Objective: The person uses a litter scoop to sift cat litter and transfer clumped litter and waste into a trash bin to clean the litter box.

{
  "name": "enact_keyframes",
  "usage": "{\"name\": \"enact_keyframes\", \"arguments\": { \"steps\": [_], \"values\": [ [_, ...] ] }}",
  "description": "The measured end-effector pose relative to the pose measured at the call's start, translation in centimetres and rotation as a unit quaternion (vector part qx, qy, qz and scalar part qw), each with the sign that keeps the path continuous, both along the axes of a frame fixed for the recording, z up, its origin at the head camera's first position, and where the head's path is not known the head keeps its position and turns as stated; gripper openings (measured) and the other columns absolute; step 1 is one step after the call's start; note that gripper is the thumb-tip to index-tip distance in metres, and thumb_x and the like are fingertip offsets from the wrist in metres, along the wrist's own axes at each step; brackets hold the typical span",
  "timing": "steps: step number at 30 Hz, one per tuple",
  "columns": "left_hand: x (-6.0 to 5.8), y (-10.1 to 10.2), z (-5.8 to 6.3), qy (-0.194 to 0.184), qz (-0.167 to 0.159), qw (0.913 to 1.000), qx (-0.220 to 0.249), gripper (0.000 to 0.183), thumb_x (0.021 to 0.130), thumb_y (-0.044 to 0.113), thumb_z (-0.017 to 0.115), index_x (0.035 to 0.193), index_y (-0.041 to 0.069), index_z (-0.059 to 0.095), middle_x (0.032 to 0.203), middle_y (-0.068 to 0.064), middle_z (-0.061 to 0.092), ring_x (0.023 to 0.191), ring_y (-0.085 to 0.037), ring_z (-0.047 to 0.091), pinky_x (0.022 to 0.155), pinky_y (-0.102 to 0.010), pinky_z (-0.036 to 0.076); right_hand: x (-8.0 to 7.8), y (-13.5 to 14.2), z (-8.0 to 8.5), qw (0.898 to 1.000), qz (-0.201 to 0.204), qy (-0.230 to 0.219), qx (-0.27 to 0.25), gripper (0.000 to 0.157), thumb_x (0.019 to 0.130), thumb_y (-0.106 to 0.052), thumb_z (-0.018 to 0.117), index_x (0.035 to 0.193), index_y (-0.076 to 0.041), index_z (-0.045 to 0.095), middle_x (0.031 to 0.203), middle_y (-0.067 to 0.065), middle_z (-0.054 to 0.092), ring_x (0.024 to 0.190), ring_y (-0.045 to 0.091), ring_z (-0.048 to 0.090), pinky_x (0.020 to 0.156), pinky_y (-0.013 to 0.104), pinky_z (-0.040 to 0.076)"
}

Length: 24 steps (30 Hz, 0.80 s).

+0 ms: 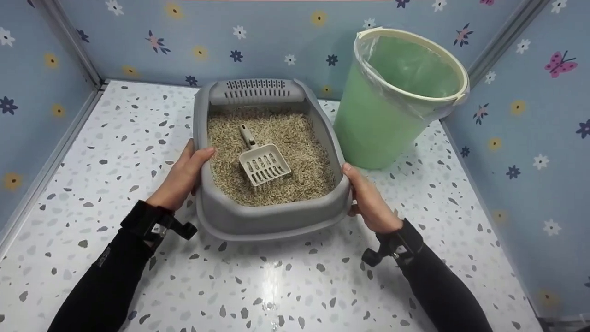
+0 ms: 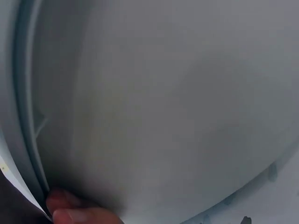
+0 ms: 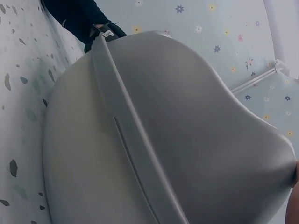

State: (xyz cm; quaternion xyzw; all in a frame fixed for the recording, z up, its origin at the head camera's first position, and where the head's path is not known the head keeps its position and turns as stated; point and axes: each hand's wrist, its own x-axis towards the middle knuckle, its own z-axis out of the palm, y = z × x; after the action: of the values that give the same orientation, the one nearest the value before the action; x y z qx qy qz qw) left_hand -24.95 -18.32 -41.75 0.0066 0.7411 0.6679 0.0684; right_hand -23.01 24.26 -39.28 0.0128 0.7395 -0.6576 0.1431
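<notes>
A grey litter box (image 1: 272, 221) stands between my two hands, full of tan litter (image 1: 304, 177). A beige slotted litter scoop (image 1: 265, 163) lies on the litter, its handle toward the back. At the left side my left hand (image 1: 179, 180) grips the box, thumb over the rim; its fingertips (image 2: 86, 215) show under the flange in the left wrist view. My right hand (image 1: 372, 203) holds the front right corner with the thumb on the rim and the fingers below. From the right wrist, the grey wall (image 3: 187, 112) and paler lower part of the box fill the view.
Behind and right of the box stands a green trash bin (image 1: 373, 124) with a cream rim and a clear liner. Flower-patterned panels (image 1: 276, 41) enclose the back and both sides. The speckled white surface (image 1: 267, 290) extends toward me.
</notes>
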Motion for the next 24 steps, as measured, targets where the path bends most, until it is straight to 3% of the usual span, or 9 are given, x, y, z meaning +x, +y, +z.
{"name": "enact_keyframes", "arguments": {
  "steps": [3, 6, 8, 10, 14, 17, 19, 21, 24],
  "values": [
    [0.1, -0.1, 0.0, -0.012, 0.000, 0.9999, 0.009, 0.101, 0.109, 0.064, 0.055, 0.180, 0.028, -0.008, 0.186, -0.007, -0.008, 0.170, -0.030, 0.006, 0.136, -0.052, 0.015, 0.0, 0.0, 0.0, 1.000, 0.005, -0.001, -0.004, 0.071, 0.107, -0.065, 0.051, 0.139, -0.002, 0.061, 0.102, 0.010, 0.063, 0.086, 0.022, 0.055, 0.054, 0.027, 0.038],
    [0.3, 0.0, 0.0, -0.009, 0.001, 0.9998, 0.018, 0.098, 0.109, 0.064, 0.056, 0.181, 0.031, -0.002, 0.186, -0.011, 0.000, 0.168, -0.033, 0.013, 0.134, -0.054, 0.019, -0.5, 0.6, 0.2, 0.999, 0.033, -0.001, 0.011, 0.071, 0.110, -0.064, 0.049, 0.138, 0.000, 0.062, 0.105, 0.011, 0.065, 0.086, 0.022, 0.057, 0.055, 0.027, 0.040],
    [0.4, 0.1, -0.2, -0.003, 0.002, 0.9997, 0.025, 0.094, 0.109, 0.063, 0.057, 0.181, 0.032, 0.005, 0.185, -0.014, 0.009, 0.164, -0.037, 0.021, 0.130, -0.054, 0.026, -1.1, 1.3, 0.9, 0.996, 0.067, 0.003, 0.063, 0.073, 0.112, -0.066, 0.046, 0.136, 0.000, 0.064, 0.105, 0.013, 0.067, 0.086, 0.024, 0.060, 0.057, 0.028, 0.044],
    [0.4, 0.3, -0.3, 0.009, 0.003, 0.9994, 0.033, 0.089, 0.110, 0.061, 0.057, 0.180, 0.032, 0.012, 0.180, -0.016, 0.020, 0.158, -0.040, 0.030, 0.124, -0.051, 0.032, -1.8, 2.1, 2.3, 0.982, 0.108, 0.017, 0.152, 0.075, 0.113, -0.069, 0.045, 0.135, -0.001, 0.067, 0.107, 0.014, 0.070, 0.090, 0.028, 0.064, 0.063, 0.031, 0.050],
    [0.3, 0.4, -0.4, 0.028, 0.002, 0.9988, 0.039, 0.084, 0.111, 0.057, 0.056, 0.179, 0.026, 0.018, 0.172, -0.018, 0.029, 0.151, -0.043, 0.039, 0.119, -0.049, 0.036, -3.0, 1.9, 7.4, 0.926, 0.139, 0.096, 0.338, 0.076, 0.109, -0.070, 0.057, 0.139, -0.002, 0.070, 0.115, 0.014, 0.074, 0.104, 0.031, 0.069, 0.085, 0.042, 0.059],
    [0.2, 0.3, -0.4, 0.042, 0.004, 0.9986, 0.034, 0.081, 0.111, 0.054, 0.055, 0.177, 0.020, 0.021, 0.170, -0.021, 0.032, 0.150, -0.044, 0.041, 0.121, -0.052, 0.036, -3.9, -0.7, 11.9, 0.890, 0.149, 0.179, 0.391, 0.064, 0.106, -0.059, 0.071, 0.140, -0.005, 0.071, 0.119, 0.010, 0.075, 0.107, 0.027, 0.069, 0.095, 0.046, 0.059],
    [0.1, 0.2, -0.4, 0.041, 0.006, 0.9988, 0.027, 0.083, 0.111, 0.055, 0.054, 0.178, 0.020, 0.019, 0.172, -0.021, 0.029, 0.152, -0.042, 0.039, 0.121, -0.052, 0.037, -5.0, -3.5, 14.3, 0.863, 0.190, 0.239, 0.401, 0.047, 0.108, -0.047, 0.074, 0.133, -0.008, 0.076, 0.117, 0.008, 0.077, 0.104, 0.025, 0.069, 0.094, 0.046, 0.058],
    [0.1, 0.2, -0.4, 0.038, 0.010, 0.9989, 0.025, 0.084, 0.111, 0.056, 0.054, 0.178, 0.019, 0.018, 0.172, -0.021, 0.028, 0.151, -0.042, 0.039, 0.119, -0.051, 0.039, -6.6, -6.6, 15.8, 0.819, 0.254, 0.298, 0.420, 0.032, 0.109, -0.036, 0.075, 0.128, -0.010, 0.080, 0.116, 0.006, 0.077, 0.101, 0.022, 0.069, 0.094, 0.044, 0.058],
    [0.1, 0.2, -0.5, 0.031, 0.012, 0.9991, 0.026, 0.085, 0.111, 0.056, 0.053, 0.178, 0.019, 0.017, 0.171, -0.020, 0.029, 0.149, -0.043, 0.041, 0.113, -0.048, 0.045, -9.4, -11.4, 16.6, 0.737, 0.340, 0.350, 0.469, 0.023, 0.110, -0.025, 0.073, 0.125, -0.011, 0.081, 0.120, 0.005, 0.078, 0.105, 0.022, 0.071, 0.099, 0.043, 0.059]
  ]
}}
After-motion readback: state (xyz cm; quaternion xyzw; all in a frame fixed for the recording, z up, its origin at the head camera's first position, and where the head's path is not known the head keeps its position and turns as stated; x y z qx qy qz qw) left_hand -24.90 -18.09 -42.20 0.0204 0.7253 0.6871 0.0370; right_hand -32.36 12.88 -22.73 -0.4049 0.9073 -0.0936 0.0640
